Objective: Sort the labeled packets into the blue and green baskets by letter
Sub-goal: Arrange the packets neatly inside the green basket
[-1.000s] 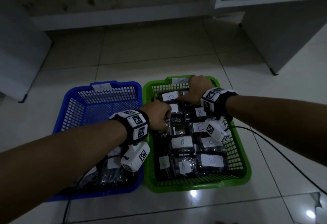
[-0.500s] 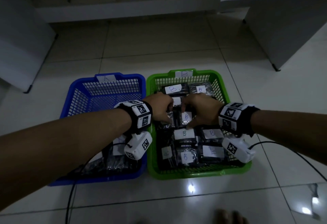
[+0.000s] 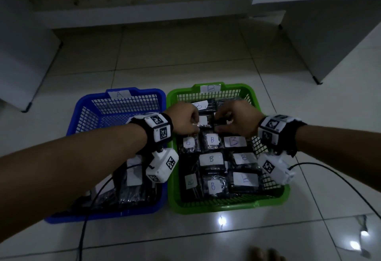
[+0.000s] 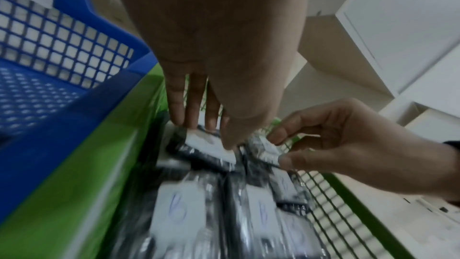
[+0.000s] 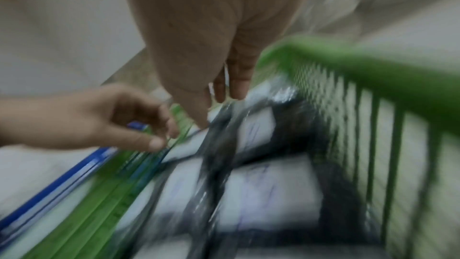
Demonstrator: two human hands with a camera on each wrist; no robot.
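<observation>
A blue basket [image 3: 142, 92] tagged A stands left of a green basket [image 3: 226, 208] tagged B. The green one is packed with several dark packets [image 3: 211, 158] bearing white B labels. Both hands hover over its far middle, side by side. My left hand [image 3: 194, 129] pinches a white-labelled packet [image 4: 211, 143], thumb on the label and fingers at its far edge. My right hand [image 3: 218, 125] pinches the neighbouring packet [image 4: 266, 149] between index finger and thumb. The right wrist view is blurred, and shows the right hand [image 5: 214, 105] low over the packets.
Some dark packets with white labels [image 3: 134, 172] lie at the near end of the blue basket. A black cable [image 3: 329, 172] trails over the tiled floor on the right. White furniture [image 3: 329, 34] stands behind on the right, and a cabinet [image 3: 20, 54] on the left.
My right hand has drawn back from the far end of the green basket to the middle, beside my left hand. The left hand has stayed nearly in place.
</observation>
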